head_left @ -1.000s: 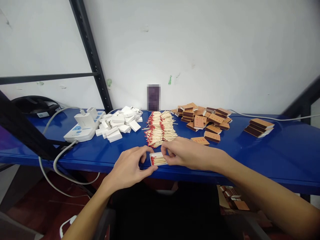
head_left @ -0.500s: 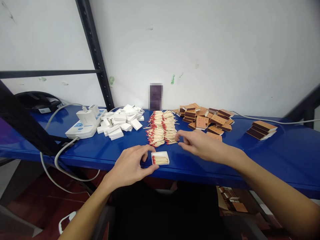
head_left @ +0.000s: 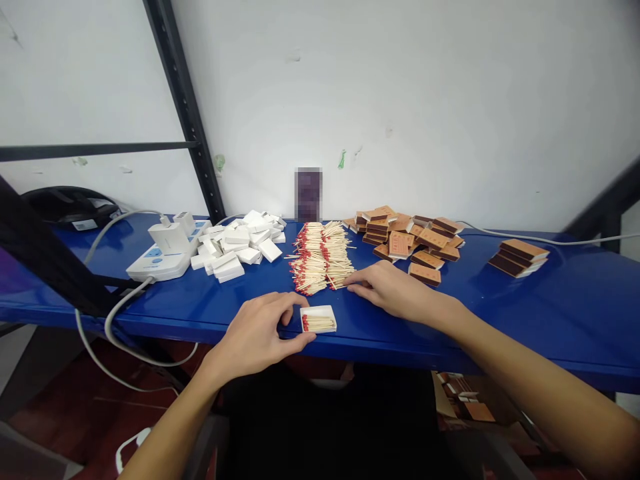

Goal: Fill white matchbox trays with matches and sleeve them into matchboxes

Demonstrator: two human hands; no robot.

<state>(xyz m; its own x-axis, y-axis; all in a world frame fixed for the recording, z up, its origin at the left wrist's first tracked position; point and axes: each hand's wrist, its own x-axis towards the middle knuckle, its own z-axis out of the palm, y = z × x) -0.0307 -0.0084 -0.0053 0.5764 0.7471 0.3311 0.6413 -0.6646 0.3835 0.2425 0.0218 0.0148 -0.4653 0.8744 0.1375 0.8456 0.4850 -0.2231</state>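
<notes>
White card: one tray [head_left: 326, 312], flat at the front edge of the blue shelf [head_left: 575, 313], partly filled. Contents: loose matches [head_left: 320, 324], red heads leftward, along the near side; bare bottom shows along the far side.

Left hand [head_left: 260, 330]: narrow, thumb on the tray's near edge, fingers at its far left corner, holding that end.

Right hand [head_left: 395, 287]: thumb and forefinger close together at the near right edge of the match pile [head_left: 323, 257]; cannot tell whether a match is pinched.

Match pile: two columns side by side, red heads to the left, just beyond the tray.

White boxes [head_left: 240, 243]: one jumbled heap, left of the matches.

Brown boxes [head_left: 400, 237]: one loose heap, right of the matches; one box lies at its near side, beyond the right hand.

Stack [head_left: 517, 257]: brown boxes with pale ends, far right, leaning.

Power strip [head_left: 157, 263]: white, far left, bearing plugs [head_left: 170, 237].

Carton [head_left: 445, 413]: below the shelf, right, holding more boxes.
</notes>
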